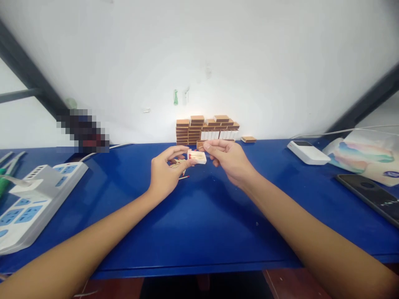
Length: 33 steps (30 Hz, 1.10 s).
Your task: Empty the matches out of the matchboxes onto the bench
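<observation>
My left hand [168, 168] grips a small white matchbox tray [202, 160] between thumb and fingers, above the blue table. Several red-tipped matches lie inside the tray. Just to the right, my right hand [229, 160] is closed in a pinch on a thin match [200, 148], held over the tray's far edge. Partly hidden behind my left hand is a loose pile of matches [183, 171] on the table. Beyond both hands, brown matchboxes [189, 131] stand stacked against the wall, with a row of white-sided ones [215, 135] among them.
One matchbox [248, 139] lies apart, right of the stack. A white power strip [67, 180] with a plugged-in adapter takes up the left side. To the right are a white device [307, 153], a plastic-wrapped packet [361, 151] and a dark phone [368, 195].
</observation>
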Motion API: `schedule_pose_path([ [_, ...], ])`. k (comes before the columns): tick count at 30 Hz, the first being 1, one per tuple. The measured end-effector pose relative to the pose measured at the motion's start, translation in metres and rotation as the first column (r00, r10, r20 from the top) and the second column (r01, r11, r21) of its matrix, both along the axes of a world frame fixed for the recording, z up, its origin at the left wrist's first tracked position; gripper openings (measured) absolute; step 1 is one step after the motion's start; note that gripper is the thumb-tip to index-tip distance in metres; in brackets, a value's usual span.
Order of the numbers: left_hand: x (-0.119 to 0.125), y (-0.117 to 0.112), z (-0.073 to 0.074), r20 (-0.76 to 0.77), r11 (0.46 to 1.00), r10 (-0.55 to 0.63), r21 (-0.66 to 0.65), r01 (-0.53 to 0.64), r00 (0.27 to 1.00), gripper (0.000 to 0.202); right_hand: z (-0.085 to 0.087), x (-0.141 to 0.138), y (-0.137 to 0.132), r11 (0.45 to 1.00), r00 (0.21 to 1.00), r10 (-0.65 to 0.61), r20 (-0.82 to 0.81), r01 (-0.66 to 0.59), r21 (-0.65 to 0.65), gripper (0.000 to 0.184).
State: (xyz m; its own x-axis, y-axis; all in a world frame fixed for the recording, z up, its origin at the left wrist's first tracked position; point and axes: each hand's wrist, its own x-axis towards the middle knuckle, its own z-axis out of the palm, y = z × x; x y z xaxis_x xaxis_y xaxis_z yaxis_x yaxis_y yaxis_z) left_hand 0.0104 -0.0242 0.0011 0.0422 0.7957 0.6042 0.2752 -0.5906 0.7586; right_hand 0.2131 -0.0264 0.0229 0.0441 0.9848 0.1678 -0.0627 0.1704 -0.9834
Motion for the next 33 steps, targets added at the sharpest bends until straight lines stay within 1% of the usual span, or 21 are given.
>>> schedule_pose_path([
  [3,0.000,0.000,0.000,0.021,1.000,0.007,0.019,-0.007,1.000,0.038,-0.005,-0.008,-0.005,0.997,0.999,0.023,0.040,-0.026,0.066,0.036],
  [6,-0.001,0.000,0.000,0.037,1.000,0.018,0.004,-0.018,0.999,0.038,-0.008,-0.014,-0.008,0.987,0.989,-0.044,0.138,0.022,0.160,0.029],
  [8,-0.001,0.000,0.000,0.036,1.000,0.019,-0.003,-0.019,0.999,0.036,-0.009,-0.015,-0.008,0.987,0.983,-0.056,0.175,0.028,0.155,0.028],
  [11,-0.001,0.002,-0.001,0.029,1.000,0.018,-0.008,-0.017,0.999,0.035,-0.009,-0.012,-0.007,0.994,0.982,-0.025,0.187,0.005,0.110,0.029],
  [13,-0.002,0.002,-0.001,0.025,1.000,0.014,-0.023,-0.013,1.000,0.037,-0.007,-0.010,-0.006,0.990,0.974,-0.029,0.227,-0.003,0.138,0.030],
  [15,-0.002,0.003,-0.001,0.016,0.999,0.004,-0.038,-0.003,1.000,0.038,-0.005,-0.009,-0.007,0.980,0.949,-0.040,0.313,-0.025,0.200,0.028],
  [17,-0.002,0.003,-0.002,-0.006,0.999,-0.006,-0.039,0.006,1.000,0.038,-0.003,-0.010,-0.009,0.964,0.912,-0.057,0.407,-0.056,0.261,0.022],
  [19,-0.003,0.003,-0.002,-0.032,1.000,-0.013,-0.026,0.012,0.999,0.037,-0.002,-0.010,-0.010,0.952,0.880,-0.075,0.469,-0.078,0.297,0.016],
  [22,-0.004,0.001,-0.003,-0.073,0.998,-0.052,-0.025,0.050,0.996,0.036,-0.002,-0.009,-0.010,0.948,0.847,-0.074,0.526,-0.104,0.301,0.012],
  [26,-0.003,-0.003,-0.002,-0.120,0.994,-0.103,-0.055,0.097,0.987,0.037,-0.003,-0.006,-0.009,0.934,0.790,-0.061,0.610,-0.171,0.315,0.008],
  [28,-0.003,-0.004,-0.002,-0.114,0.993,-0.106,-0.060,0.099,0.988,0.038,-0.002,-0.006,-0.010,0.921,0.781,-0.069,0.621,-0.190,0.341,0.008],
  [30,-0.002,-0.003,-0.002,-0.095,0.993,-0.102,-0.065,0.096,0.990,0.038,0.000,-0.006,-0.010,0.913,0.798,-0.088,0.596,-0.175,0.370,0.009],
  [33,-0.004,0.004,-0.002,-0.037,0.995,-0.070,-0.070,0.067,0.997,0.037,0.003,-0.003,-0.008,0.903,0.833,-0.173,0.526,-0.079,0.423,0.010],
])
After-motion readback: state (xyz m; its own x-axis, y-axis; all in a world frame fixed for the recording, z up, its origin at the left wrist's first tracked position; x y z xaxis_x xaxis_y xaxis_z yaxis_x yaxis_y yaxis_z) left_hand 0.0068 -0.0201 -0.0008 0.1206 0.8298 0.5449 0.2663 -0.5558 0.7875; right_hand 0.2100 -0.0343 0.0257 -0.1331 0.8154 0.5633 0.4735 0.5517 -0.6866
